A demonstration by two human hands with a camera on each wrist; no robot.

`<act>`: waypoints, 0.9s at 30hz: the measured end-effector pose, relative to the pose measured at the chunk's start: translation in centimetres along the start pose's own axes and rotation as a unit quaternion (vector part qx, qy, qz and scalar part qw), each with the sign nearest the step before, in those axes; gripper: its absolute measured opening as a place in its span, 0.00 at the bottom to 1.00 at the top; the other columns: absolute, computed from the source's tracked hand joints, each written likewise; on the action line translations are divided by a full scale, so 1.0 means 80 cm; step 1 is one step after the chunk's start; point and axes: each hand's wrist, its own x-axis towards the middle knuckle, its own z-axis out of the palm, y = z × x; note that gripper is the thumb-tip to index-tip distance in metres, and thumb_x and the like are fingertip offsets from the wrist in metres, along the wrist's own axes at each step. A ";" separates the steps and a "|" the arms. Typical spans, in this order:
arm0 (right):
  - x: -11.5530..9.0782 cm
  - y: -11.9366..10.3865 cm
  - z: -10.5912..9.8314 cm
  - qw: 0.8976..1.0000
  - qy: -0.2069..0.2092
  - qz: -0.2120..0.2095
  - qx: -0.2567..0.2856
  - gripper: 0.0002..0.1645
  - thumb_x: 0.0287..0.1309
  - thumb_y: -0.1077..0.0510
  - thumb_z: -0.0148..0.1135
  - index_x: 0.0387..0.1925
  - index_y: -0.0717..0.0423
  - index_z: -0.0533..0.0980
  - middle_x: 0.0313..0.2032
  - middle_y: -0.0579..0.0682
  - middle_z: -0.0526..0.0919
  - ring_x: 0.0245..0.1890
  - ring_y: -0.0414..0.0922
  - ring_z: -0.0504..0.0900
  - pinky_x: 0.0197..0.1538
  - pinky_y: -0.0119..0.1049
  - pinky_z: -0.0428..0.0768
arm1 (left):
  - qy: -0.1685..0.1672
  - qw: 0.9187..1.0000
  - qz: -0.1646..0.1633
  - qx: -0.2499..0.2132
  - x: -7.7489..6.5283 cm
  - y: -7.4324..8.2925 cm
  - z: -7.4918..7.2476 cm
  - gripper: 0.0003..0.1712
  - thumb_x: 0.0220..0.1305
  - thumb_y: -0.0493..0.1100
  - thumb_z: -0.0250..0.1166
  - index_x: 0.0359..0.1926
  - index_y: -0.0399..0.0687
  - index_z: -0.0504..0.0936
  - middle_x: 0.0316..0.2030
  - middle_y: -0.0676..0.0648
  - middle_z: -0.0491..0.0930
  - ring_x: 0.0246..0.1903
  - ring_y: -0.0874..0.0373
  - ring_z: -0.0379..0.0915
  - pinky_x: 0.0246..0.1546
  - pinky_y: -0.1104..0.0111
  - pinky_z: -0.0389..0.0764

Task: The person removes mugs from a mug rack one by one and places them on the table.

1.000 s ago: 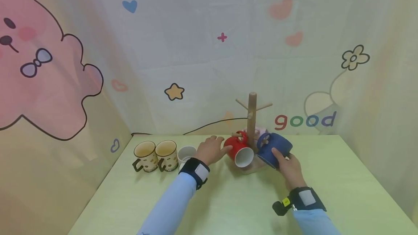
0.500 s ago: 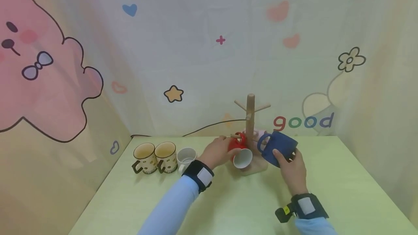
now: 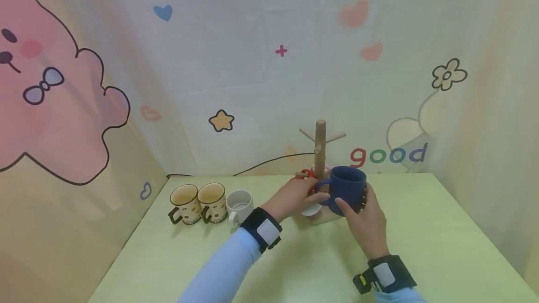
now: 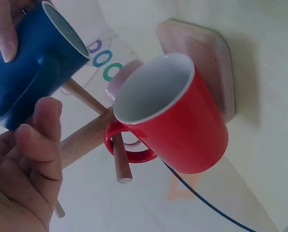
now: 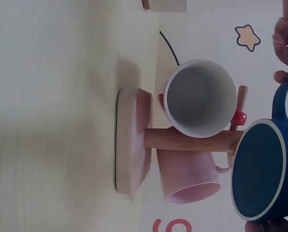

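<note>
A blue mug (image 3: 347,191) is held up in front of a wooden mug tree (image 3: 320,144), rim upward. My right hand (image 3: 368,221) grips its body from the right side, thumb on the front. The left hand (image 3: 294,196) is at the mug's handle (image 5: 280,102), finger and thumb on either side of it. Behind the left hand, a red mug (image 4: 182,133) hangs by its handle on a lower peg (image 4: 122,164); the head view shows only bits of it. A pink mug (image 5: 187,174) hangs at the back of the tree.
Two cream spotted mugs (image 3: 212,202) with dark angular handles stand in a row at the left of the table (image 3: 294,265), and a white mug (image 3: 240,204) stands beside them. Upper pegs (image 3: 336,137) of the tree carry nothing. A printed curtain (image 3: 252,60) closes off the back.
My right hand has turned the blue mug from tilted to upright and brought it slightly left. The left hand has moved right from the red mug to the blue mug's handle.
</note>
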 end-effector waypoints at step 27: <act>0.007 0.011 -0.020 0.953 -0.128 -0.118 -0.248 0.51 0.61 0.35 0.62 0.66 0.73 0.64 0.63 0.77 0.66 0.63 0.72 0.66 0.60 0.68 0.66 | 0.102 0.988 -0.062 -0.102 -0.095 -0.044 0.005 0.13 0.75 0.47 0.57 0.34 0.44 0.77 0.20 0.53 0.72 0.17 0.63 0.70 0.18 0.72 0.72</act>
